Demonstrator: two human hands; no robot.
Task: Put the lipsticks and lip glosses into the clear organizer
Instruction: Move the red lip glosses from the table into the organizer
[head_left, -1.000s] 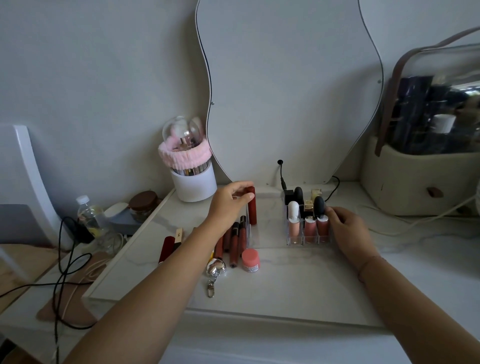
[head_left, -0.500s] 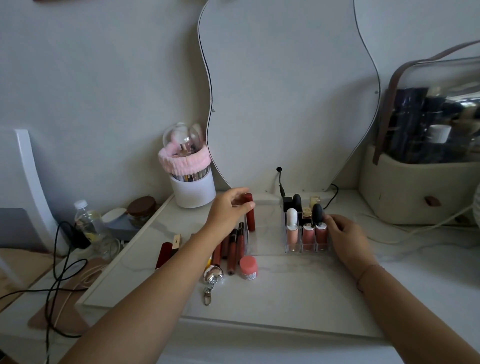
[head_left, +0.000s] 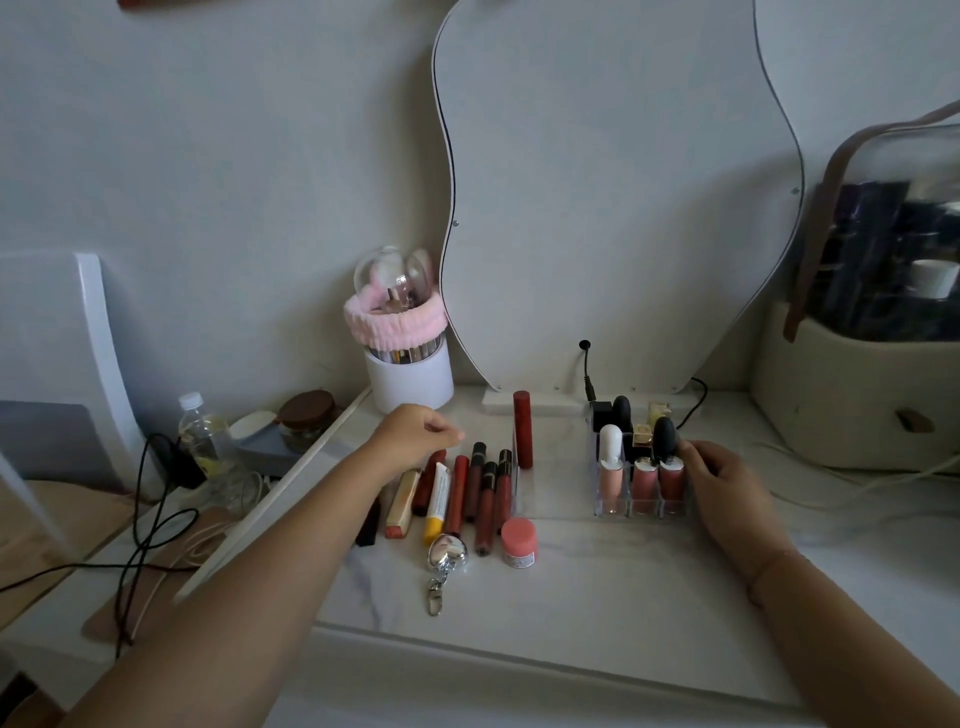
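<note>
On the marble top, just in front of the mirror (head_left: 613, 182), a clear organizer (head_left: 641, 506) stands with its rows running left to right. Its front row holds three glosses upright, caps up: one pale with a white cap (head_left: 611, 470), and two pink ones (head_left: 658, 480) with dark caps. Behind them stand a few black and gold lipsticks (head_left: 622, 410), also upright.

At the left end of the organizer a red lipstick (head_left: 523, 436) stands alone, its long axis vertical, well apart from the filled compartments on the right. If it is inside a compartment or only beside the clear wall, I cannot tell.

Left of it lies a row of tubes (head_left: 470, 493) flat on the top, side by side, the long axes running from near to far, the dark caps at the far end. A yellow-capped white tube (head_left: 437, 501) lies among them with its cap toward the person. A pink jar (head_left: 519, 541) and a silver keychain (head_left: 445, 558) lie at the near end of the row.

The left hand (head_left: 410, 434) hovers over the far ends of the tubes, fingers curled in loosely, and holds nothing. The right hand (head_left: 727, 499) rests against the right side of the organizer, its fingers touching the wall near the black cap; how tightly it grips I cannot tell.
</note>
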